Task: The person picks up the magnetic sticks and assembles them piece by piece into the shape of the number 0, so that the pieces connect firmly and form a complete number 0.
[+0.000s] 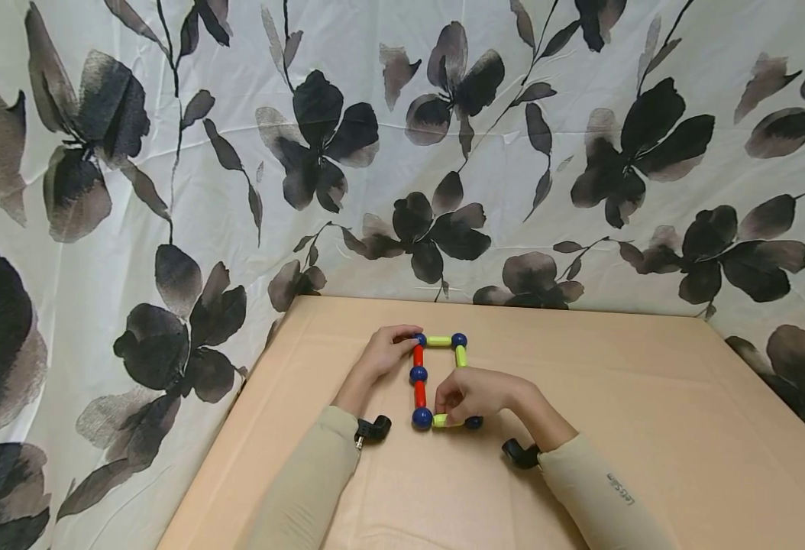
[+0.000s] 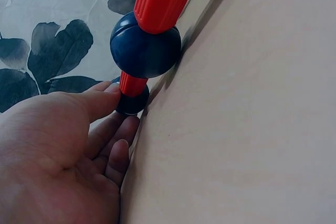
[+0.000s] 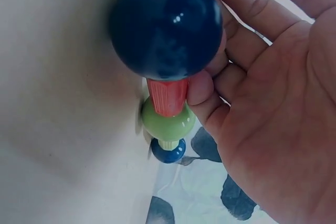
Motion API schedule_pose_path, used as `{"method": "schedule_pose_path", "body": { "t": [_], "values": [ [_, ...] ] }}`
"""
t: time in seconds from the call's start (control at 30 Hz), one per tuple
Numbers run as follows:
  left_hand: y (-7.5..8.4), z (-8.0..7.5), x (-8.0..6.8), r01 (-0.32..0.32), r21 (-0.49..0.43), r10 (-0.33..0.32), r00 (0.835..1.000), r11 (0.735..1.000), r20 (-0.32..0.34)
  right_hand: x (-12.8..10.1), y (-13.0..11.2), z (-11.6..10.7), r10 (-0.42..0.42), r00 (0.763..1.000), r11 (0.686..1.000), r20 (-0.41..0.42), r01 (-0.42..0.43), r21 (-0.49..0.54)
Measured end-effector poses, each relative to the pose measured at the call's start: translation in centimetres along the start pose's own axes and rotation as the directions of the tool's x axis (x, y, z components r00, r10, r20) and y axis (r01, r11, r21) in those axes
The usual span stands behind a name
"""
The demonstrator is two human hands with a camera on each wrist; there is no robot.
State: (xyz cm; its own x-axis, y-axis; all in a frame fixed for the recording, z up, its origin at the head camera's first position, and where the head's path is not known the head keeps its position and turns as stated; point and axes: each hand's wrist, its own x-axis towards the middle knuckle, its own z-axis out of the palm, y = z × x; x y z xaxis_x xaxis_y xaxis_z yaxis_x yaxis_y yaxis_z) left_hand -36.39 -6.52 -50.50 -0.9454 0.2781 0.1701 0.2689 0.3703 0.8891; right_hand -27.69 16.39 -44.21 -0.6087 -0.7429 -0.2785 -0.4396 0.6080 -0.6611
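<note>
A rectangle of toy rods and balls lies on the table. My left hand [image 1: 379, 355] pinches the blue ball [image 2: 134, 103] at its far left corner, beside a red rod [image 1: 418, 355]. Another blue ball [image 2: 145, 45] and a second red rod [image 1: 420, 394] continue that side to the near left ball [image 1: 422, 417]. My right hand [image 1: 481, 388] grips the near yellow-green rod [image 1: 447, 421] next to the near right blue ball [image 3: 165, 24]. Behind that ball, the right wrist view shows a red rod [image 3: 167, 97] and a green ball [image 3: 168, 121], both hidden by the hand in the head view.
A yellow-green rod [image 1: 438, 341] forms the far side, ending at a blue ball [image 1: 459, 341]. The tan table [image 1: 650, 428] extends around the shape. A floral cloth [image 1: 375, 290] hangs behind it. Dark wrist cameras [image 1: 373, 429] sit on both wrists.
</note>
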Motion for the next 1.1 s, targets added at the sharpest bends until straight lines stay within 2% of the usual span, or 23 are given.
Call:
{"method": "schedule_pose_path", "body": {
  "t": [0.4, 0.53, 0.67, 0.77, 0.97, 1.03, 1.1],
  "values": [
    [0.2, 0.1, 0.1, 0.005, 0.014, -0.005, 1.000, 1.000, -0.001, 0.2, 0.4, 0.0, 0.007, 0.999, 1.000, -0.047, -0.008, -0.023],
    [0.3, 0.2, 0.0, 0.007, 0.007, -0.007, 1.000, 1.000, 0.002, 0.1, 1.0, -0.8, -0.001, 0.987, 1.000, -0.160, 0.002, 0.001],
    [0.5, 0.3, 0.0, 0.010, 0.008, -0.010, 1.000, 1.000, 0.003, -0.1, 1.8, -2.0, 0.022, 0.947, 1.000, -0.321, -0.016, 0.020],
    [0.6, 0.4, -0.1, 0.016, 0.015, -0.016, 1.000, 1.000, -0.006, -0.1, 2.6, -2.8, 0.060, 0.922, 0.998, -0.383, -0.052, 0.030],
    [0.7, 0.2, -0.2, 0.037, -0.031, -0.038, 0.999, 0.999, -0.034, 0.1, 4.8, -2.9, 0.144, 0.908, 0.989, -0.393, -0.127, 0.070],
    [0.7, 0.0, -0.3, 0.050, -0.032, -0.050, 0.999, 0.998, -0.005, 0.2, 5.5, -2.7, 0.154, 0.909, 0.988, -0.386, -0.128, 0.091],
    [0.8, -0.5, -0.4, 0.050, -0.021, -0.049, 0.997, 0.999, 0.061, 0.2, 6.1, -2.5, 0.155, 0.913, 0.985, -0.377, -0.114, 0.128]
  ]
}}
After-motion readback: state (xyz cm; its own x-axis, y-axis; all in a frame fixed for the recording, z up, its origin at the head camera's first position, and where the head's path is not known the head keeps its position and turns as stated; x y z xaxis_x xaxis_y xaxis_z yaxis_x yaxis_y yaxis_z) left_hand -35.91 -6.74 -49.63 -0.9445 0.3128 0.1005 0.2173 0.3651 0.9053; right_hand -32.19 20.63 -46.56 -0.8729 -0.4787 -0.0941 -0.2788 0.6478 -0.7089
